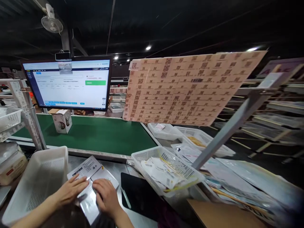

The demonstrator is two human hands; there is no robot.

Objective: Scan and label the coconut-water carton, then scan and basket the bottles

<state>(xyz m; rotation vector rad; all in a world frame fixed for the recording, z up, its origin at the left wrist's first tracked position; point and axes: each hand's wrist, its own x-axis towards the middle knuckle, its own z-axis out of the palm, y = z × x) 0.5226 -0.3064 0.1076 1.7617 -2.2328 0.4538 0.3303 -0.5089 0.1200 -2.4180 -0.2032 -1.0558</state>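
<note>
Both hands flat on a glossy grey pouch at the near edge of the desk

The left hand [71, 190] and right hand [105, 193] lie side by side, fingers spread and pressed down on the grey pouch [91, 202]; neither grip is closed round it, the palms simply rest on top. The pouch's long axis runs from the person's body away toward the upper left, directly under both hands, so neither hand is nearer. A printed sheet [85, 167] pokes out just beyond the fingertips. A white basket [35, 183] sits just left, a black mat [140, 196] just right. Farther off lie the green belt [99, 134] carrying a small box [62, 121], then the monitor [68, 84].
</note>
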